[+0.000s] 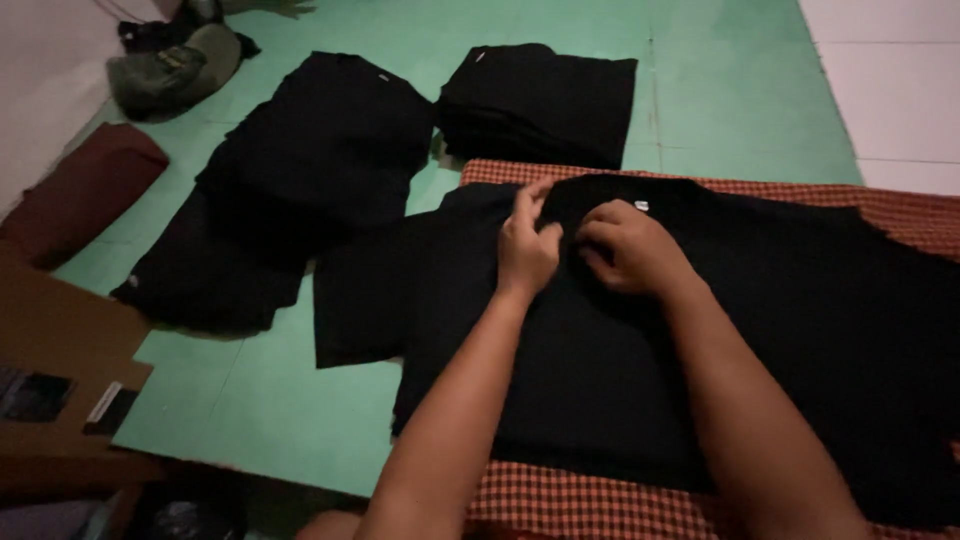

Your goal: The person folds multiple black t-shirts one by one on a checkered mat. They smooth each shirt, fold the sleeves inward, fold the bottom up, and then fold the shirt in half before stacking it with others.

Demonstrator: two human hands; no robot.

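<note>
1. The green floor (720,90) fills the far part of your view, with a pale tiled patch at the far right.
2. Your black shirt (700,350) lies spread flat on a red checked cloth (600,505) at the near right; its left sleeve hangs over the cloth's edge onto the floor, and its collar points away from you.
3. Left of it, a loose heap of black garments (290,190) sprawls across the floor.
4. A neat folded stack of black clothes (540,100) sits just beyond the checked cloth, far centre.
5. A maroon bundle (85,185) rests at the far left edge, with a brown cardboard box (60,350) nearer you on the left.
6. An olive bag (175,65) lies in the far left corner.
7. Your right hand (630,250) presses on the shirt just below the collar, its grip curled shut on a pinch of fabric.
8. Your left hand (528,245) sits just beside it, fingers bent and pinching the same shirt near the collar.
</note>
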